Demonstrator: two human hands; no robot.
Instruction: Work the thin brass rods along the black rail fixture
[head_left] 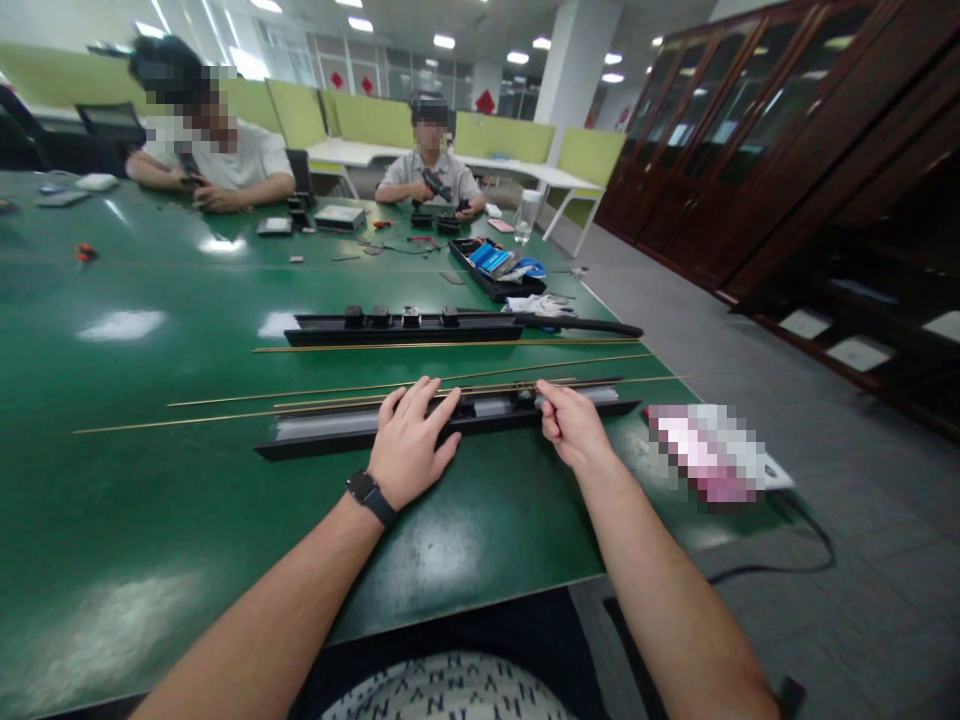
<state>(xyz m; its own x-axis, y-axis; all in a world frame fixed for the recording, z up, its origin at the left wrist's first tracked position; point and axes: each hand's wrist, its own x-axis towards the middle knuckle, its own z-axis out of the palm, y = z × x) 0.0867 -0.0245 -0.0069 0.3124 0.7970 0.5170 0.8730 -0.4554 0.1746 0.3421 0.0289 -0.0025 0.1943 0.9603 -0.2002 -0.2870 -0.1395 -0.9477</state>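
A long black rail (315,438) with a pale inner strip lies across the green table in front of me. My left hand (409,440), a dark watch on its wrist, rests over the rail's middle with fingers spread. My right hand (570,422) is closed in a pinch at the rail's right part, beside a small black block (523,397) seated in the channel. What its fingertips hold is too small to make out. Thin brass-coloured rods (172,423) lie along the rail's far side, some passing behind my hands.
Farther back lies a second black rail (405,335) with several small blocks, near white gloves (536,305) and a black tray (499,285) of blue packets. A partly blurred pink-and-white item (712,455) sits right, with a cable. Two people sit across the table (187,540).
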